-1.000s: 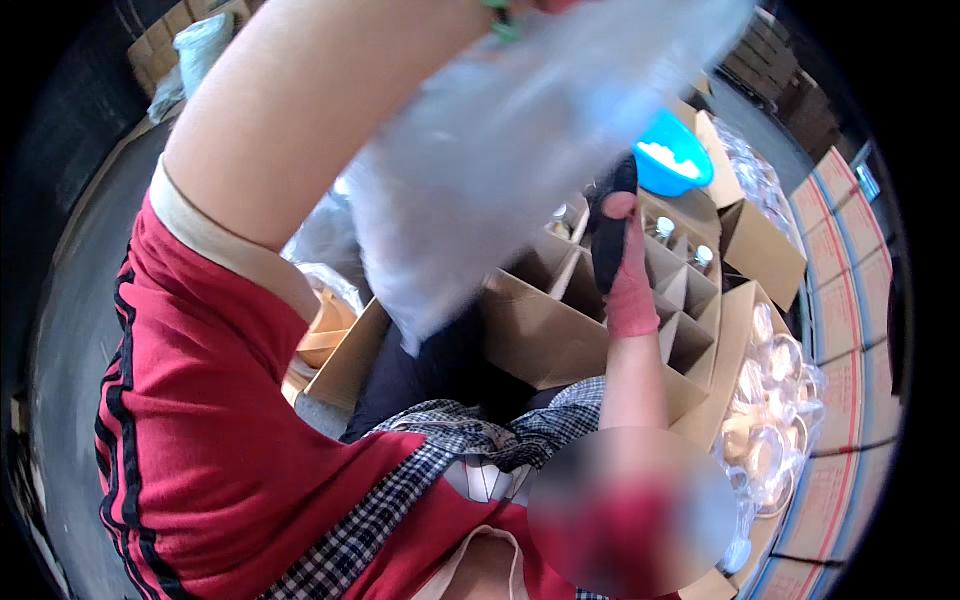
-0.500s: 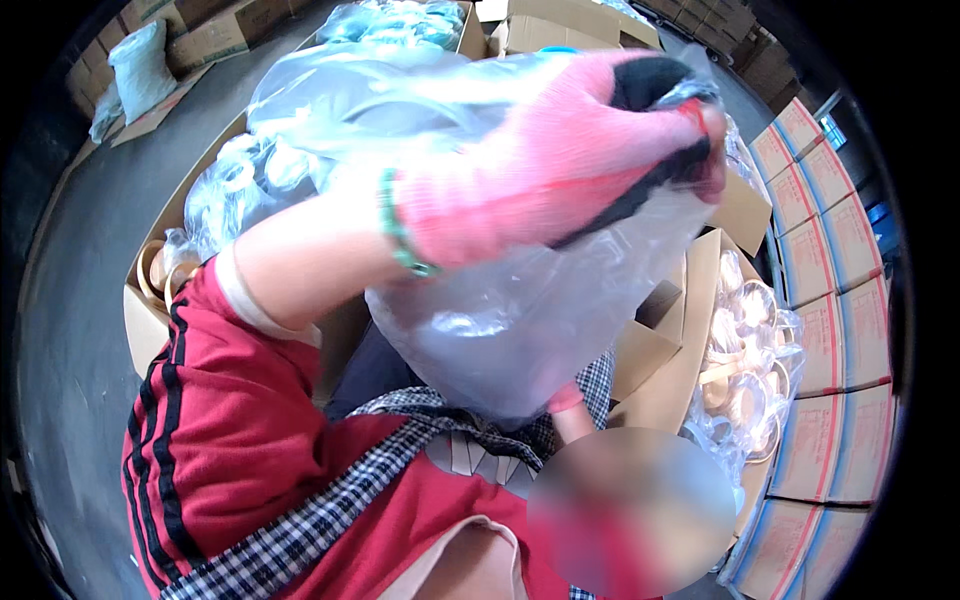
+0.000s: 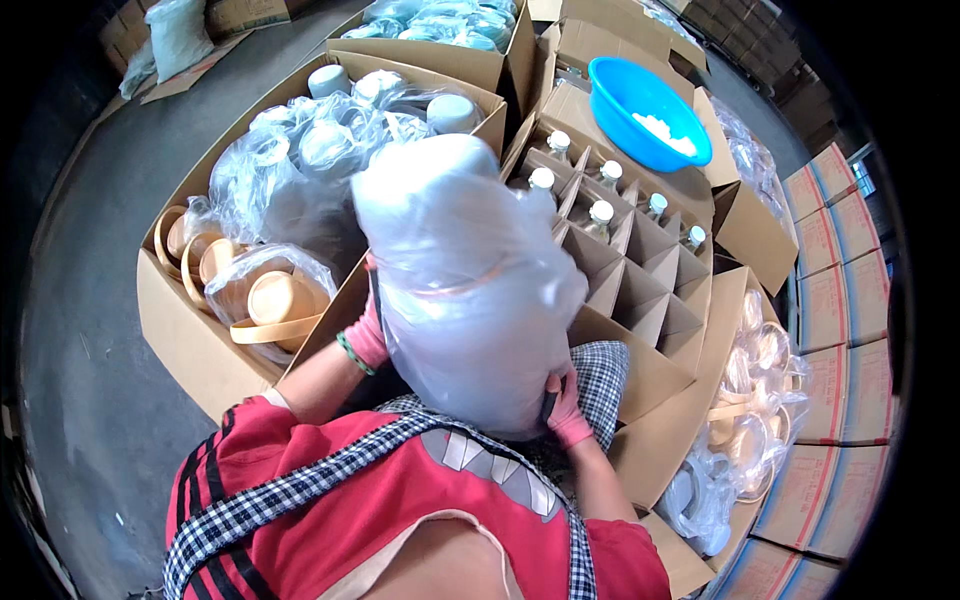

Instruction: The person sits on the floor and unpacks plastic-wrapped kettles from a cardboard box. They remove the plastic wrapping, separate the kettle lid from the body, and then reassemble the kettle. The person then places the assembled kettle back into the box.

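Observation:
A bulging, cloudy plastic bag [image 3: 470, 290] stands in front of my body, its white top blurred by motion. What fills it does not show clearly. My left hand [image 3: 370, 330], in a pink and black glove with a green bracelet at the wrist, grips the bag's left side; part of that hand is hidden behind the plastic. Low on the right side, my right hand [image 3: 566, 408], gloved alike, has its fingers closed on the bag near the bottom. Just beyond lies a divided carton [image 3: 640, 290] with several clear bottles [image 3: 600, 215] topped by white caps.
To the left, an open carton [image 3: 190, 345] holds bagged grey-white parts and tan handled lids [image 3: 275, 300]. A blue basin [image 3: 625, 115] with white pieces sits beyond the bottles. At right are bagged tan parts [image 3: 745, 410] and stacked cartons [image 3: 830, 390]. Teal bagged items [image 3: 440, 25] fill a far box.
My left hand, which was raised holding the bag's top across the view, has come down to the bag's left side. The bag now sits lower and upright, uncovering the bottles and basin.

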`<state>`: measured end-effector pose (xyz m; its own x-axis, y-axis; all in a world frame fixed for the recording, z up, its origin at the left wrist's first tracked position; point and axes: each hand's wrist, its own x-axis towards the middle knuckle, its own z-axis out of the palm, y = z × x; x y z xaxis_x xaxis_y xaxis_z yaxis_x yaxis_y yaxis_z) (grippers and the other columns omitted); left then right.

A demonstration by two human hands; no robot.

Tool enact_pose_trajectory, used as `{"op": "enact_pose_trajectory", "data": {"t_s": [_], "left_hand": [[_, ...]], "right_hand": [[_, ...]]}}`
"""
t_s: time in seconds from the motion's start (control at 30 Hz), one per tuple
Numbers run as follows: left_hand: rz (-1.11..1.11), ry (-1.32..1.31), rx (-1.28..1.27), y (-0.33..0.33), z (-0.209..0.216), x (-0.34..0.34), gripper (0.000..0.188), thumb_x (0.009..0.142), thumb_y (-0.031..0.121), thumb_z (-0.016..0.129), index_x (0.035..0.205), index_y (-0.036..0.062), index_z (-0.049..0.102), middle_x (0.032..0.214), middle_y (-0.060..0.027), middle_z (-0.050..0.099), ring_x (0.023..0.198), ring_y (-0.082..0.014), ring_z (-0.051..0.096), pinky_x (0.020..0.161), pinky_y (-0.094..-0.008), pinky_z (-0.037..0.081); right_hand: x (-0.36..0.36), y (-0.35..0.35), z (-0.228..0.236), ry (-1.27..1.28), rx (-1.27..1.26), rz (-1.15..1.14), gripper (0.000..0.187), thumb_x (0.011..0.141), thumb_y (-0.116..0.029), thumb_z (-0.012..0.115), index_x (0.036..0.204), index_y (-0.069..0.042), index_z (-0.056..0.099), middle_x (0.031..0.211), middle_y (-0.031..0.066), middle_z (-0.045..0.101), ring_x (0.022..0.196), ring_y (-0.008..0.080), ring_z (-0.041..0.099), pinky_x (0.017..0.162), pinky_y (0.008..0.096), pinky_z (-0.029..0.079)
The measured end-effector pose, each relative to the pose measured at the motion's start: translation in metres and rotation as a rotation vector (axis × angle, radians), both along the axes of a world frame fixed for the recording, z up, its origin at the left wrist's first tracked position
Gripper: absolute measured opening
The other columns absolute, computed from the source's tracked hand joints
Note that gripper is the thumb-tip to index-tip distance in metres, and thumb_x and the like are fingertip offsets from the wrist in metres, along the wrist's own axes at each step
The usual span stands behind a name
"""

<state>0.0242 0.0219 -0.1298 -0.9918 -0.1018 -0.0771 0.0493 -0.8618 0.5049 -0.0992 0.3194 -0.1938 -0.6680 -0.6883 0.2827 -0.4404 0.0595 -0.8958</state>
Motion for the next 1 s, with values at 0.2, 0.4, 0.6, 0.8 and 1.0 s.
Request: {"op": "enact_pose_trajectory", "data": {"t_s": [0.2, 0.4, 0.6, 0.8, 1.0], "left_hand": [[-0.198, 0.033, -0.896, 0.043, 0.008, 0.004, 0.073, 0.06, 0.033, 0.074, 0.117, 0.0006, 0.042, 0.111, -0.0148, 0.049, 0.104, -0.0249, 0.047, 0.093, -0.0368, 0.035], [-0.018, 0.283, -1.446, 0.077, 0.03, 0.015, 0.081, 0.058, 0.03, 0.076, 0.121, -0.0037, 0.037, 0.123, -0.0209, 0.038, 0.115, -0.0336, 0.035, 0.096, -0.0402, 0.027], [0.007, 0.62, -1.313, 0.043, 0.075, 0.012, 0.067, 0.077, 0.034, 0.06, 0.124, -0.0062, 0.033, 0.125, -0.0225, 0.038, 0.12, -0.0312, 0.035, 0.098, -0.0392, 0.027], [-0.092, -0.249, -0.6, 0.002, 0.034, -0.063, 0.027, 0.078, 0.016, 0.056, 0.099, -0.0015, 0.056, 0.095, -0.0083, 0.058, 0.092, -0.0173, 0.053, 0.083, -0.0296, 0.04], [-0.257, -0.284, -0.131, 0.026, -0.021, -0.112, 0.023, 0.077, 0.013, 0.058, 0.096, 0.0, 0.057, 0.091, -0.0065, 0.059, 0.086, -0.0149, 0.053, 0.077, -0.0285, 0.042]], "right_hand": [[-0.039, 0.006, 0.036, -1.219, -0.623, 0.108, 0.078, 0.079, -0.066, 0.03, 0.13, -0.008, 0.029, 0.132, 0.0057, 0.034, 0.117, 0.0217, 0.035, 0.101, 0.035, 0.025], [-0.039, -0.031, 0.164, -0.745, -0.608, -0.094, 0.077, 0.08, -0.065, 0.031, 0.133, -0.008, 0.026, 0.135, 0.0056, 0.031, 0.122, 0.0224, 0.03, 0.103, 0.0348, 0.021], [-0.033, 0.011, 0.093, -0.795, -0.438, -0.071, 0.063, 0.084, -0.051, 0.037, 0.128, -0.007, 0.031, 0.129, 0.0046, 0.036, 0.116, 0.0212, 0.035, 0.099, 0.0332, 0.026], [-0.027, 0.034, 0.019, -0.659, -0.045, -0.135, 0.052, 0.085, -0.042, 0.039, 0.122, -0.005, 0.039, 0.121, 0.006, 0.043, 0.109, 0.0198, 0.041, 0.095, 0.0315, 0.03], [-0.023, 0.044, -0.015, -0.633, 0.107, -0.087, 0.041, 0.087, -0.032, 0.041, 0.115, -0.002, 0.046, 0.113, 0.0075, 0.05, 0.102, 0.0184, 0.047, 0.091, 0.0299, 0.034]]}}
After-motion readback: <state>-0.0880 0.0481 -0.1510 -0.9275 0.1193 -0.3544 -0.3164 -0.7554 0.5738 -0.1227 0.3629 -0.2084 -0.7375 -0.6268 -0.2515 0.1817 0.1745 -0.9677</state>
